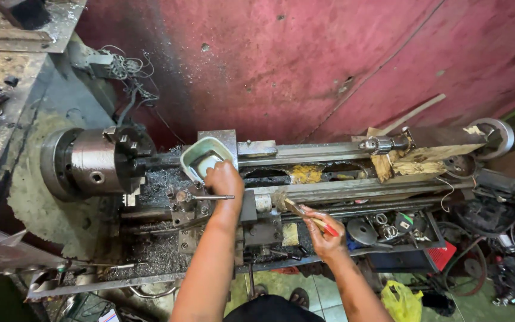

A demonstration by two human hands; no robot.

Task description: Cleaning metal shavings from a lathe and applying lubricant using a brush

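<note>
I stand at a metal lathe (pixel 305 152) covered in swarf. My left hand (pixel 225 182) grips the near rim of a small pale-green tub (pixel 201 152) that rests on the lathe carriage, just right of the chuck (pixel 90 164). My right hand (pixel 323 229) holds a paintbrush (pixel 305 216) with a red and wooden handle. Its bristles point left at the carriage's front face and the lead screw. The tub holds something whitish; I cannot tell what.
A drill chuck in the tailstock (pixel 382 144) sits at the right with wood scraps beside it. Metal shavings lie under the chuck. A tray of small parts (pixel 388 226), a yellow bag (pixel 402 301) and cables are at the lower right. A dark red wall stands behind.
</note>
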